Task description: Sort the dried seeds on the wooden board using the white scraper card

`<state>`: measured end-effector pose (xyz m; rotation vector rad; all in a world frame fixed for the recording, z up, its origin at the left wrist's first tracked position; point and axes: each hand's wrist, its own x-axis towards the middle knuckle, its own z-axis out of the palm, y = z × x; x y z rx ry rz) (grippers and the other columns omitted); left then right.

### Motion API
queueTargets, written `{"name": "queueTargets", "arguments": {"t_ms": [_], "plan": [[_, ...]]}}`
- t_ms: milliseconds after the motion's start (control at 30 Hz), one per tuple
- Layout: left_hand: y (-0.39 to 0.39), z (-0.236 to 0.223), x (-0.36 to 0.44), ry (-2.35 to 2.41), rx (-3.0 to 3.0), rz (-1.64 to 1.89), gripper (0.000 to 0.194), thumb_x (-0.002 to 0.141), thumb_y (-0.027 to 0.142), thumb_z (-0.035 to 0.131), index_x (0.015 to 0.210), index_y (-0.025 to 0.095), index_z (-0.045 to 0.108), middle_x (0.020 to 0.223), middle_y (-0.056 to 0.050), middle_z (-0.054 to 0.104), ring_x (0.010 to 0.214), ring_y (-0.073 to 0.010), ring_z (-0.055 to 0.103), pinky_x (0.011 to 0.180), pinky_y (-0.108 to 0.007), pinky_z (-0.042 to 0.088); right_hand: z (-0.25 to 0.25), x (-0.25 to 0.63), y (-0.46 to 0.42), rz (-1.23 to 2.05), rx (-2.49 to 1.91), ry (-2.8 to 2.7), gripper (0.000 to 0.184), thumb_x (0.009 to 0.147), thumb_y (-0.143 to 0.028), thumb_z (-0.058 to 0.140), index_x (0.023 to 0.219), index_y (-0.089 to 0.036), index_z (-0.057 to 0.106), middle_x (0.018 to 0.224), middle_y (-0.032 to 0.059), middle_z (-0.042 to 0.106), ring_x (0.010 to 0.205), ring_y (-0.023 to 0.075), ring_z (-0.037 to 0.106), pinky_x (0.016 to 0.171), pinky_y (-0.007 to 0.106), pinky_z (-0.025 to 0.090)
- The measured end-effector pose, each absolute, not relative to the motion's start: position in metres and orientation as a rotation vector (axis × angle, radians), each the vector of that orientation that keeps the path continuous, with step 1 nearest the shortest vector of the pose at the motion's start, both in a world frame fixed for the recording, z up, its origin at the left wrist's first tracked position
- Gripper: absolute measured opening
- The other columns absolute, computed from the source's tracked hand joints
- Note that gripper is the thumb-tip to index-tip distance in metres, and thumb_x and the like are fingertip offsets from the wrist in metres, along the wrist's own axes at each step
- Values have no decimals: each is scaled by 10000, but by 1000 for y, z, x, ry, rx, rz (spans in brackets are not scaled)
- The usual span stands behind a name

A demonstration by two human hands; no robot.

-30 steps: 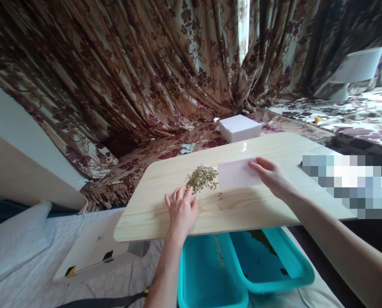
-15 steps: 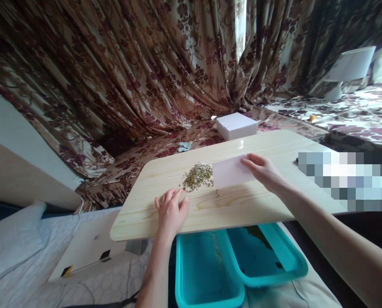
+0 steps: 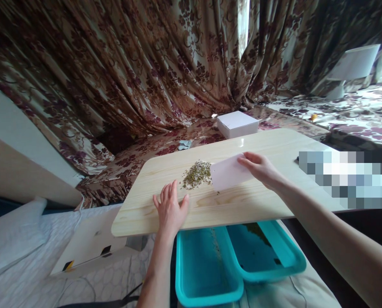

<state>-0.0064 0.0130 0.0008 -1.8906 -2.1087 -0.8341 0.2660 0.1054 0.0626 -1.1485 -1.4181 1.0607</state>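
A loose heap of small green and pale grains (image 3: 196, 174) lies on the light wooden table (image 3: 261, 205). My right hand (image 3: 258, 167) pinches the upper right corner of a thin white card (image 3: 228, 173). The card's left edge meets the right side of the heap, and a few stray grains lie below it. On the table to the lower left of the heap rests my left hand (image 3: 171, 209), its fingers spread and nothing in it. Its fingertips are close to the grains but apart from them.
Two turquoise bins (image 3: 207, 295) stand below the table's near edge; the right one has green matter inside. A white box (image 3: 237, 124) sits beyond the far edge. A white carton (image 3: 88, 244) lies on the bed at left. A lamp (image 3: 353, 64) stands at the back right.
The card has tilted, its lower left corner turning down and slightly left. My left hand's fingers have straightened and spread, pointing further up the table.
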Motion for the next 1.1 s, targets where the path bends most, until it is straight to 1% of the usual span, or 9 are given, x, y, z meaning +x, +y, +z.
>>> {"name": "queueTargets", "arguments": {"t_ms": [167, 333, 533, 800, 967, 1100], "plan": [[13, 0, -6, -2128, -1910, -851, 606, 865, 362, 509, 1430, 205, 357, 1290, -172, 590, 1248, -310, 498, 1100, -659, 179, 63, 273, 104, 1058, -1146, -1380, 282, 677, -469, 671, 712, -203, 586, 698, 8, 606, 633, 143, 513, 545, 247, 377], [13, 1, -6, -2177, -1914, -874, 629, 858, 361, 512, 1440, 211, 328, 1244, -161, 611, 1224, -304, 511, 1101, -656, 169, 62, 269, 104, 1043, -1147, -1383, 326, 657, -506, 679, 697, -200, 575, 691, 6, 594, 634, 142, 508, 541, 244, 373], [13, 0, -7, -2179, -1925, -902, 613, 857, 380, 512, 1425, 218, 348, 1240, -158, 611, 1232, -306, 502, 1108, -647, 147, 62, 273, 104, 1038, -1170, -1392, 325, 657, -519, 668, 693, -212, 569, 692, 8, 584, 630, 148, 498, 543, 256, 364], [13, 0, -7, -2165, -1934, -885, 583, 858, 374, 515, 1400, 207, 384, 1234, -158, 619, 1226, -308, 509, 1104, -642, 159, 64, 266, 104, 1045, -1148, -1370, 279, 680, -462, 657, 675, -209, 540, 655, -13, 551, 597, 127, 463, 531, 251, 337], [12, 0, -7, -2157, -1929, -889, 573, 854, 370, 520, 1391, 212, 401, 1215, -154, 630, 1218, -309, 518, 1099, -647, 173, 64, 272, 103, 1044, -1161, -1356, 249, 686, -433, 670, 692, -204, 573, 699, 1, 591, 630, 136, 498, 542, 248, 357], [12, 1, -6, -2161, -1930, -876, 568, 860, 369, 516, 1393, 214, 397, 1216, -152, 629, 1225, -308, 515, 1101, -653, 173, 64, 272, 102, 1066, -1142, -1356, 243, 699, -425, 663, 708, -199, 575, 701, 0, 590, 634, 134, 505, 548, 247, 361]]}}
